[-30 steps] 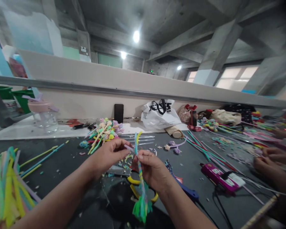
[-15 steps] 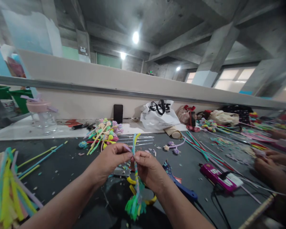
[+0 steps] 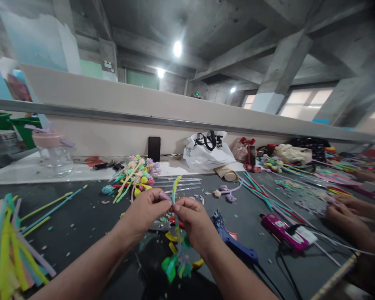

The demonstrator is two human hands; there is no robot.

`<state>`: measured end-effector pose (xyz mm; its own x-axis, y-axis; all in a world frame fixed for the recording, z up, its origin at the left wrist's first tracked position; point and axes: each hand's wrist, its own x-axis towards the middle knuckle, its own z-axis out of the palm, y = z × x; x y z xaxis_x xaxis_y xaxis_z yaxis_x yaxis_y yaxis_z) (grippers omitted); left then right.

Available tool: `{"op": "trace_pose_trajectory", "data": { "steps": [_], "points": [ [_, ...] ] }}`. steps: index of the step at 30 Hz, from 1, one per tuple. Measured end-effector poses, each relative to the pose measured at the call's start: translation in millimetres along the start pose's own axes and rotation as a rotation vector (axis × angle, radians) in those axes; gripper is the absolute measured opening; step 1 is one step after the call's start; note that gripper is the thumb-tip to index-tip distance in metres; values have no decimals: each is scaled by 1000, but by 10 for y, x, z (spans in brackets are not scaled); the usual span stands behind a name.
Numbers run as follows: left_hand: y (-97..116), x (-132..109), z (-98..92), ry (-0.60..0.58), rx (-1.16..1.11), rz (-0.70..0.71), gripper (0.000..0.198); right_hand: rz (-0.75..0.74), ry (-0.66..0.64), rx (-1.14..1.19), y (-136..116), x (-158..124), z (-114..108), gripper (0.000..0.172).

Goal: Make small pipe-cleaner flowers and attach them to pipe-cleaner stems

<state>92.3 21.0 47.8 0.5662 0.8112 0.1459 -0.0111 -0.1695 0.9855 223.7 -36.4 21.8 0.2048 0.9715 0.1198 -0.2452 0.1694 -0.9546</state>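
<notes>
Both hands pinch a braid of fuzzy pipe cleaners [image 3: 176,189], held upright over the dark table. Blue and yellow ends curve up above the fingertips. My left hand [image 3: 143,212] is closed, its thumb and fingers gripping a short purple pipe cleaner [image 3: 165,196] that points off to the side. Close beside it, my right hand [image 3: 191,217] is closed around the stems just below their free ends. From the twisted part below hangs a cluster of green and purple fuzzy flowers [image 3: 176,266]. Behind this cluster are yellow-handled scissors [image 3: 171,238], partly hidden.
Loose pipe cleaners [image 3: 6,246] lie in a bundle at left. Finished fuzzy flowers [image 3: 139,173] are piled behind my hands. A blue glue gun [image 3: 234,243] and a purple power strip [image 3: 286,233] with cables sit at right. Another person's hands [image 3: 346,212] work at far right.
The hanging flower cluster has turned and looks more spread out. The blue and yellow tips now lie together and bend right. My hands stay in nearly the same place.
</notes>
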Motion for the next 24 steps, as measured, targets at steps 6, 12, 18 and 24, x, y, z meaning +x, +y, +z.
{"op": "trace_pose_trajectory", "data": {
  "steps": [6, 12, 18, 24],
  "points": [
    [-1, -22, 75, 64, 153, -39, 13, -270, 157, -677, -10, -40, 47, 19],
    [-6, -54, 108, 113, 260, -40, 10, -686, 213, -1158, 31, -78, 45, 17],
    [75, -46, 31, -18, 90, -15, 10, -592, 208, -1025, -33, -77, 56, 18],
    [97, -44, -16, -76, 8, 0, 14, -301, 114, -632, -86, -72, 44, 23]
  ]
}}
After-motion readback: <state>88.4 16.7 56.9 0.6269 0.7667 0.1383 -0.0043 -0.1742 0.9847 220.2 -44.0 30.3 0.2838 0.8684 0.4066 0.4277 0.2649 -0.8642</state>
